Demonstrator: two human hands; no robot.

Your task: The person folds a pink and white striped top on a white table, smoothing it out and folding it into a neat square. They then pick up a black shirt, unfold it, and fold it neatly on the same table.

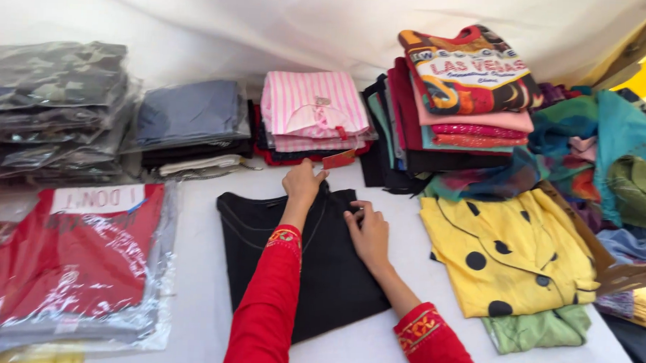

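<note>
Two hands are down on a black garment (312, 264) lying flat in the middle of the white tabletop (201, 321), and this looks like the smoothing stage of a fold. Left hand (302, 182) rests at the top edge near the neckline, fingers together and flat, grip pressing rather than pinching. Right hand (368, 231) sits on the right side of the cloth, and its fingertips seem to nip a fold of fabric near the edge, though the exact pinch is hard to make out. Both red sleeves (270, 303) stretch in from the bottom. Behind, a pink striped stack (315, 108) and a tall pile of folded tops (457, 100) line the back; a yellow dotted shirt (508, 255) lies to the right, a bagged red shirt (65, 257) to the left. By my read, any further fold calls for one hand pinning while the other carries the edge across evenly.
</note>
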